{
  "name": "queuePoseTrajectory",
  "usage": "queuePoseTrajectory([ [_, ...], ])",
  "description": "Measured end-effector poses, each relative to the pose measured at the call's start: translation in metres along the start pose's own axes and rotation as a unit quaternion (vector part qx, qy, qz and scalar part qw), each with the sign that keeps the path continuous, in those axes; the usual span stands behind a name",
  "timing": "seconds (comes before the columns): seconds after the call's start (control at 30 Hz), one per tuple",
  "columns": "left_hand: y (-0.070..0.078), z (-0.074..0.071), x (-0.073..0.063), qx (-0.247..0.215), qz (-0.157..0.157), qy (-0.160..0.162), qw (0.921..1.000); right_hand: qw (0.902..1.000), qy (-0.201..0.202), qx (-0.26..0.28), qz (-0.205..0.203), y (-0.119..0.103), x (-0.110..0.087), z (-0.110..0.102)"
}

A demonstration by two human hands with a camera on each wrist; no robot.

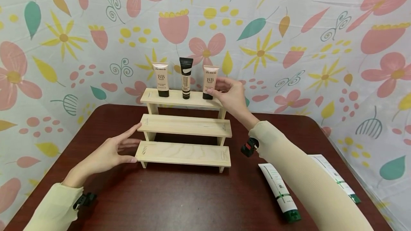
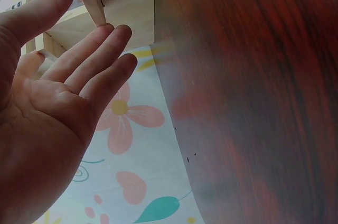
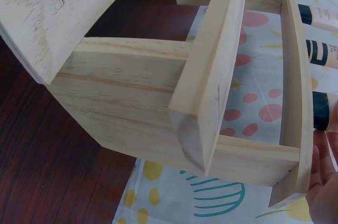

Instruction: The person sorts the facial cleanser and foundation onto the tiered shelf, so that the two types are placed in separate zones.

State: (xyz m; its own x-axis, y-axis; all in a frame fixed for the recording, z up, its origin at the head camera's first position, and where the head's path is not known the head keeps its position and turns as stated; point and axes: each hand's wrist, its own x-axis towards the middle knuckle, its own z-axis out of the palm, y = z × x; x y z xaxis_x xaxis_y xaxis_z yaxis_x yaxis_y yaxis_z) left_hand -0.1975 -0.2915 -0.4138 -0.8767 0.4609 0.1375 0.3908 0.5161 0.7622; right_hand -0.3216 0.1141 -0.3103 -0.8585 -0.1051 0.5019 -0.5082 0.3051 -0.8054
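On the top step of a three-tier wooden stand [image 1: 186, 127] three small tubes stand upright on their caps. A pink BB cream tube [image 1: 162, 79] is at the left, a black and beige tube [image 1: 186, 79] in the middle, and a second pink BB cream tube [image 1: 210, 81] at the right. My right hand [image 1: 230, 95] pinches that right-hand tube between thumb and fingers, its black cap at the step's surface. At the stand's left side, my left hand [image 1: 107, 152] has its fingers extended, fingertips at the ends of the lower two steps.
Two white tubes with green caps lie on the dark wooden table [image 1: 192, 199] at the right: a nearer tube [image 1: 278, 190] and a farther tube [image 1: 334, 174] partly behind my right sleeve. A flowered cloth [image 1: 289, 45] hangs behind the table.
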Motion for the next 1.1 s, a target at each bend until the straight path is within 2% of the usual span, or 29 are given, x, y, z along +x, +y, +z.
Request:
queuePoseTrajectory([
  [0.77,-0.001,0.001,-0.001,-0.008,0.008,-0.001,0.9999,0.9998,-0.002,-0.011,-0.013,0.003,-0.003,-0.003],
  [0.93,-0.001,0.002,-0.002,-0.009,0.009,0.000,0.9999,0.9998,-0.001,0.002,-0.017,0.004,-0.006,-0.009],
  [1.1,0.000,0.001,-0.001,-0.008,0.009,-0.001,0.9999,0.9998,-0.005,-0.016,-0.014,0.003,-0.016,-0.023],
])
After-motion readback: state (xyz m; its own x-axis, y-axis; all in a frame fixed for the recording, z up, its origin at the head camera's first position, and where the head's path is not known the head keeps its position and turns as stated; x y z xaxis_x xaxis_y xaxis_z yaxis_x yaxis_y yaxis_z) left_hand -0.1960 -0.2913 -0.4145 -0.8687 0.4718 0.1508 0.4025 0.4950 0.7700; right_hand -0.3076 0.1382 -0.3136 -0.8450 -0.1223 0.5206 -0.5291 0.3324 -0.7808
